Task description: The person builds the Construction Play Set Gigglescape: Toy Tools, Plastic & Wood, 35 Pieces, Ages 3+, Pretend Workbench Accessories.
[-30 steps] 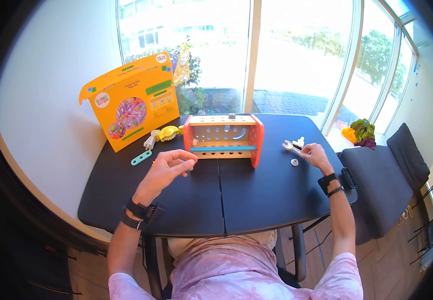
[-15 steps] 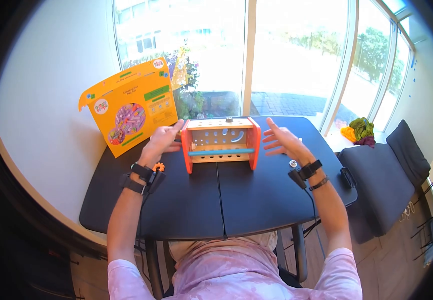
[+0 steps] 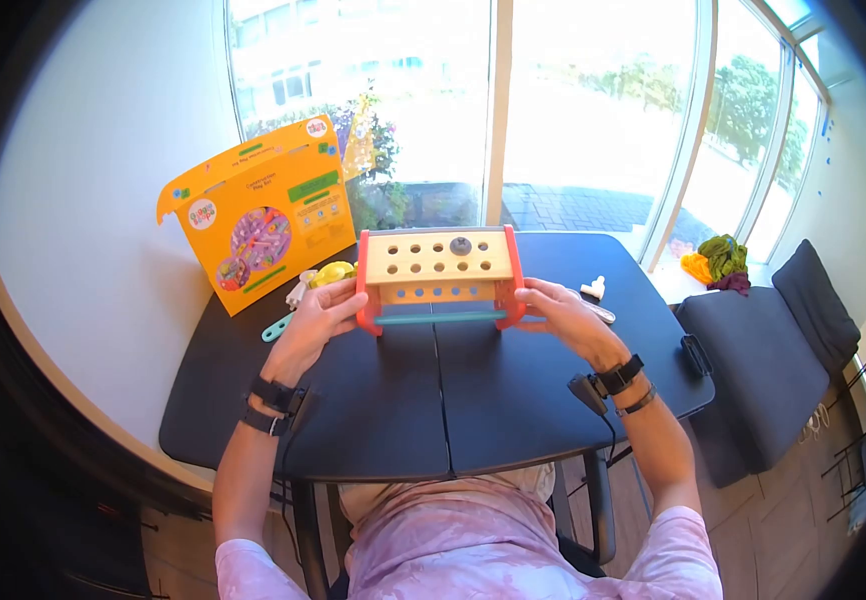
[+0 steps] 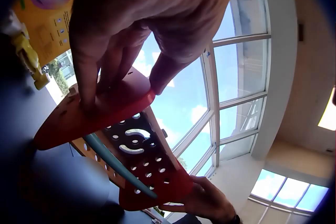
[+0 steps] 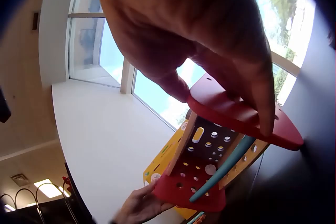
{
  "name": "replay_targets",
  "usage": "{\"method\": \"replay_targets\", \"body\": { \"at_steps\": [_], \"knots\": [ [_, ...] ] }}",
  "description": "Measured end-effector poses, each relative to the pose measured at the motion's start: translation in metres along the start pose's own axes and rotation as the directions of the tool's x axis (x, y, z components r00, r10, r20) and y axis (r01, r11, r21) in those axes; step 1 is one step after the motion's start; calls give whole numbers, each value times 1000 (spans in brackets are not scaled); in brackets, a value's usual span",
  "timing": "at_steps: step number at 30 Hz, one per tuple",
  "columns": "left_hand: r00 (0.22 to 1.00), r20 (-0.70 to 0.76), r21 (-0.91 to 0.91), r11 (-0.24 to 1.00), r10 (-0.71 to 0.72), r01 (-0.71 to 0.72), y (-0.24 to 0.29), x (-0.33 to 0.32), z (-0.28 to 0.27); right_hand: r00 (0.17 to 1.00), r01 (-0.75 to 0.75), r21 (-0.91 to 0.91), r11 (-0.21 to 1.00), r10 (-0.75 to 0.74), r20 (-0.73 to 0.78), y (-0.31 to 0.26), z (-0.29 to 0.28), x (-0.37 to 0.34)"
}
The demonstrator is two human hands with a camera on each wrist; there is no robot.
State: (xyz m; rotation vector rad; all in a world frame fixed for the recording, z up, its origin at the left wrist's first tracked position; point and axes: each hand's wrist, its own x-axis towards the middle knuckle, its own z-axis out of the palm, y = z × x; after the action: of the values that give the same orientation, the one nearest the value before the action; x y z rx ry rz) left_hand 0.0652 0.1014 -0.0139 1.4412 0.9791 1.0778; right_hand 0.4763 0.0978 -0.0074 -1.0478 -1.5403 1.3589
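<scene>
A person seated at a black desk (image 3: 523,410) grips a wooden toy workbench (image 3: 428,258) with both hands, the piece at the centre of the frame and tipped so its perforated top faces the wearer. The left hand (image 3: 315,322) has its grip closed on one red side panel (image 3: 364,285); the right hand (image 3: 568,315) has its grip closed on the other. Both wrist views show fingers on the panel's outer face and the thumb at its edge. Whether the base touches the desk cannot be told.

A dark grey bolt head (image 3: 461,245) sits in the top's far row of holes, and a teal rod (image 3: 440,318) runs between the panels below. Just beyond the left hand lie a yellow toy (image 3: 336,272), a white piece (image 3: 298,292) and a teal strip (image 3: 277,328) with holes. Near the right hand lies a small white part (image 3: 594,287).

At upper left, an orange-yellow carton (image 3: 263,192) leans near the wall; bright windows (image 3: 603,120) fill the top of the frame. A dark cushioned seat (image 3: 748,370) stands at right, below a bundle of coloured cloth (image 3: 728,262).
</scene>
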Motion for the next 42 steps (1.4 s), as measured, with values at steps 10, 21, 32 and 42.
{"method": "replay_targets", "body": {
  "at_steps": [10,21,32,42],
  "knots": [
    [994,-49,68,993,102,-99,-60,-20,6,996,79,8,997,-80,35,55,5,1],
    [996,-64,106,993,60,-53,-60,-30,8,995,95,-87,992,-90,50,65,7,4],
    [996,-55,98,994,63,-58,-64,-31,7,994,106,-109,988,-102,43,66,8,5],
    [997,-64,91,995,49,-43,-64,-32,8,997,70,-122,990,-66,38,68,7,6]
  ]
}}
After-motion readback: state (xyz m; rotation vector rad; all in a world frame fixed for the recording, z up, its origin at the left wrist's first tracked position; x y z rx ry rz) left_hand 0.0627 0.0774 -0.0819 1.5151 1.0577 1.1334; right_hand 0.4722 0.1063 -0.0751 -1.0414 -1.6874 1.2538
